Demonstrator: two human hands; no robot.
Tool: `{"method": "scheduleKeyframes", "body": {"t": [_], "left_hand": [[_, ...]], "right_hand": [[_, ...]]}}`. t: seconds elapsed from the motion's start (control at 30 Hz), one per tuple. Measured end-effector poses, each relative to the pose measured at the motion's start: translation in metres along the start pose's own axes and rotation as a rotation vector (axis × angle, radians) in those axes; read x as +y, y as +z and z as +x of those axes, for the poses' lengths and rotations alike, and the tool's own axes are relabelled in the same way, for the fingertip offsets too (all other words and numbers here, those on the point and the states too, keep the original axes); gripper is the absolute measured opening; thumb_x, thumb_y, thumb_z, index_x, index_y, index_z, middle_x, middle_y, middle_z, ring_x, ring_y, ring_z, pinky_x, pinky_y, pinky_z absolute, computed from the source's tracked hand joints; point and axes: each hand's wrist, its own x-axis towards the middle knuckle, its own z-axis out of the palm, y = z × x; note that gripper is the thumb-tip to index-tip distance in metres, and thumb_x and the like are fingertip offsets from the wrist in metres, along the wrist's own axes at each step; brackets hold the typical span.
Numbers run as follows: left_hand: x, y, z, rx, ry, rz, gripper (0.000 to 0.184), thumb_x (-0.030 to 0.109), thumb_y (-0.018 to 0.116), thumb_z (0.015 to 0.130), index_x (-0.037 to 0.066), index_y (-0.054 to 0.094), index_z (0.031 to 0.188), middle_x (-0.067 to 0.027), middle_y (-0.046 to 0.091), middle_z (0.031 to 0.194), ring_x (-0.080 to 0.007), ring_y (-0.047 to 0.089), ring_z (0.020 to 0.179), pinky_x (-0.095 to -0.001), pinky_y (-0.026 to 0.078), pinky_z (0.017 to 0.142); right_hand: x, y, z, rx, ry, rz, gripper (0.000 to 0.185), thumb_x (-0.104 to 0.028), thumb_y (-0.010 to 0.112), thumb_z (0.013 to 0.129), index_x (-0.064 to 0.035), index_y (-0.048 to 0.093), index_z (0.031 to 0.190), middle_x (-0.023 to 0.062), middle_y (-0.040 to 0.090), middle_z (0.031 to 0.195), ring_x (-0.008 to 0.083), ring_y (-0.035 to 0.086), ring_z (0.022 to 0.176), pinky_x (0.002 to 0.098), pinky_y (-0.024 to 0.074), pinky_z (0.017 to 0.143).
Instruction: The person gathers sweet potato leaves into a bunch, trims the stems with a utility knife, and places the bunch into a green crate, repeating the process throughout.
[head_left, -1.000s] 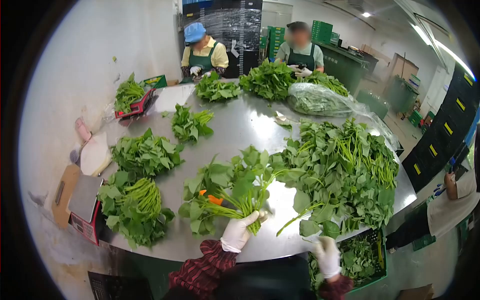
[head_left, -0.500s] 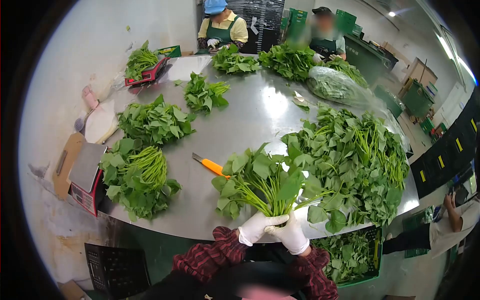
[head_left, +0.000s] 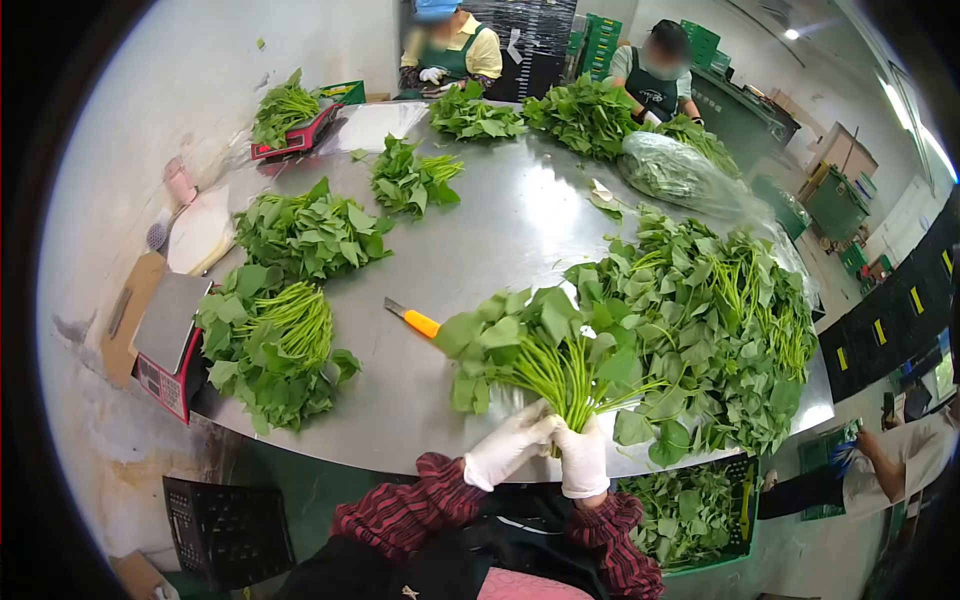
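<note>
A bunch of leafy green stems (head_left: 555,375) stands upright above the table's near edge, its leaves fanned out at the top. My right hand (head_left: 582,460), in a white glove, is wrapped round the stem ends. Pressed to the same stems from the other side is my gloved left hand (head_left: 508,447), its fingers closed. Partly covered by the leaves, an orange-handled utility knife (head_left: 420,322) lies behind the bunch. To the right, a large heap of loose greens (head_left: 715,330) touches the bunch's leaves.
Tied-looking bundles (head_left: 280,350) lie along the left of the metal table (head_left: 480,230). Scales (head_left: 175,340) stand at its left edge and far left. A plastic bag of greens (head_left: 665,170) lies far right; a green crate (head_left: 690,520) sits below. Two co-workers (head_left: 665,80) stand across.
The bunch has turned slightly and shifted a little right in my hands, showing more stem. My left hand has moved a bit up along the stems. The co-worker at far right has leaned forward.
</note>
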Motion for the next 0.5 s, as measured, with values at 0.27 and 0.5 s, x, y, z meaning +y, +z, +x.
{"method": "scheduleKeyframes", "body": {"t": [0.27, 0.5], "left_hand": [[0.018, -0.018, -0.008, 0.563, 0.9, 1.101, 0.017, 0.0, 0.064, 0.078, 0.002, 0.065, 0.095, -0.0084, 0.065, 0.08, -0.0166, 0.061, 0.062, -0.0258, 0.049, 0.056], [0.045, -0.026, 0.0, 0.691, 1.122, 1.784, 0.014, 0.01, 0.067, 0.072, 0.008, 0.061, 0.085, -0.004, 0.053, 0.06, -0.0212, 0.055, 0.052, -0.0328, 0.043, 0.048]], "right_hand": [[-0.018, -0.002, -0.006, 0.021, 0.063, -0.054, 0.019, 0.002, 0.053, 0.084, 0.0023, 0.047, 0.102, 0.0054, 0.054, 0.079, 0.0126, 0.053, 0.052, 0.0258, 0.0493, 0.052], [-0.017, -0.003, -0.013, 0.0, 0.092, 0.041, 0.026, -0.002, 0.055, 0.084, 0.0023, 0.048, 0.108, 0.0069, 0.057, 0.087, 0.0153, 0.059, 0.058, 0.0258, 0.0495, 0.05]]}}
